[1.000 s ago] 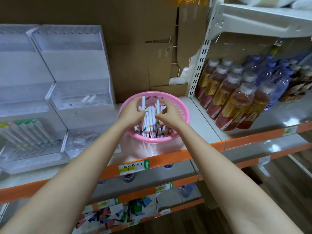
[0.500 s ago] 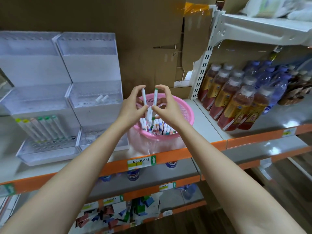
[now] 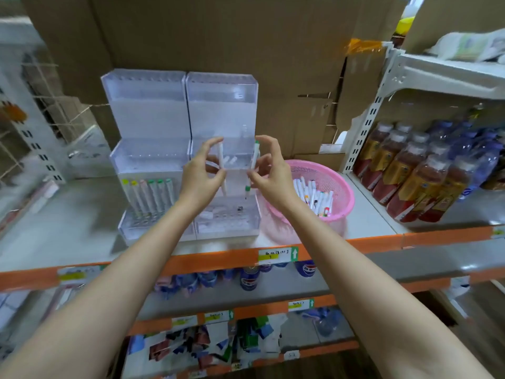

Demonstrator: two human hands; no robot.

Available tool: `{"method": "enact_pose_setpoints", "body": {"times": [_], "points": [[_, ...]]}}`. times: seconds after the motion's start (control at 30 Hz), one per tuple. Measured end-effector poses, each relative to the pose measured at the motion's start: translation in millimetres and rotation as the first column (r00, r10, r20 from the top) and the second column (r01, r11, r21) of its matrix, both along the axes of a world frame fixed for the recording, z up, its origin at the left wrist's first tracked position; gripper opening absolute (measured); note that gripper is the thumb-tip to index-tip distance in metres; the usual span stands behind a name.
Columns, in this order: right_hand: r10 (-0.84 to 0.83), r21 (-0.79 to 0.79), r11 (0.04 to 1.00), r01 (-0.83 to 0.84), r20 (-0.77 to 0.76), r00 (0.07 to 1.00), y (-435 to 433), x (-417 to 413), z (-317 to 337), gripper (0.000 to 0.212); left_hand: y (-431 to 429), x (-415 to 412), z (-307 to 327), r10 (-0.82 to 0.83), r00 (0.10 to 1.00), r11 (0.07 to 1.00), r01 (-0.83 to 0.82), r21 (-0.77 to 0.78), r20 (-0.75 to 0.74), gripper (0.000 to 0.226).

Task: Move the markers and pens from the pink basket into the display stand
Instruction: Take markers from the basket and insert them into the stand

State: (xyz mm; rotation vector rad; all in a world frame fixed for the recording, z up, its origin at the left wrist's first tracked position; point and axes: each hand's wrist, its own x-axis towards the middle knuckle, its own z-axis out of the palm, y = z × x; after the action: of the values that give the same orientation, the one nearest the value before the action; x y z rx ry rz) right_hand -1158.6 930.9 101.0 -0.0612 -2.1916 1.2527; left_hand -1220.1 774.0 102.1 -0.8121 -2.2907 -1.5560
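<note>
Two bare forearms reach up from the bottom edge. Below them is a bottom shelf of mixed packets (image 3: 205,343), blurred, and above that a shelf of dark cans (image 3: 248,277). An orange edge strip (image 3: 207,262) with a price label (image 3: 276,254) fronts the grey shelf (image 3: 68,228) that carries the task things. The left hand (image 3: 200,176) has its thumb and fingers (image 3: 216,143) curled and pinches a white marker (image 3: 222,165), upright. The right hand (image 3: 269,170) has its fingers (image 3: 266,140) curled and pinches a green-capped marker (image 3: 252,168), near upright with its top tilted slightly right. Both markers are held apart, in front of the right unit of the clear display stand (image 3: 221,105), above its lowest tier. The stand's left unit holds a row of markers (image 3: 150,195) leaning in the bottom tier, with yellow, pink and green caps. The pink basket (image 3: 347,198) sits just right of the stand on the same shelf, with loose markers (image 3: 314,195) piled inside. Further right are bottled drinks (image 3: 410,173) under a white metal shelf (image 3: 448,75). A brown cardboard backing (image 3: 246,36) stands behind it all.
</note>
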Motion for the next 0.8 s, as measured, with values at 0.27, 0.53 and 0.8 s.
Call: {"method": "enact_pose_setpoints", "body": {"times": [0.27, 0.53, 0.8], "points": [[0.036, 0.068, 0.997, -0.038, 0.026, 0.999, -71, -26, -5, 0.060, -78, -20, -1, 0.109, 0.994, 0.993, -0.109, 0.041, 0.015, 0.052], [0.006, 0.087, 0.996, -0.007, 0.013, 1.000, -109, -53, -15, 0.062, -107, -40, -8, 0.061, 0.998, 0.997, -0.062, 0.045, 0.028, 0.045], [-0.024, 0.083, 0.996, 0.024, 0.001, 1.000, -128, -67, -24, 0.060, -103, -49, -13, -0.009, 0.999, 1.000, 0.009, 0.005, -0.048, 0.040]]}}
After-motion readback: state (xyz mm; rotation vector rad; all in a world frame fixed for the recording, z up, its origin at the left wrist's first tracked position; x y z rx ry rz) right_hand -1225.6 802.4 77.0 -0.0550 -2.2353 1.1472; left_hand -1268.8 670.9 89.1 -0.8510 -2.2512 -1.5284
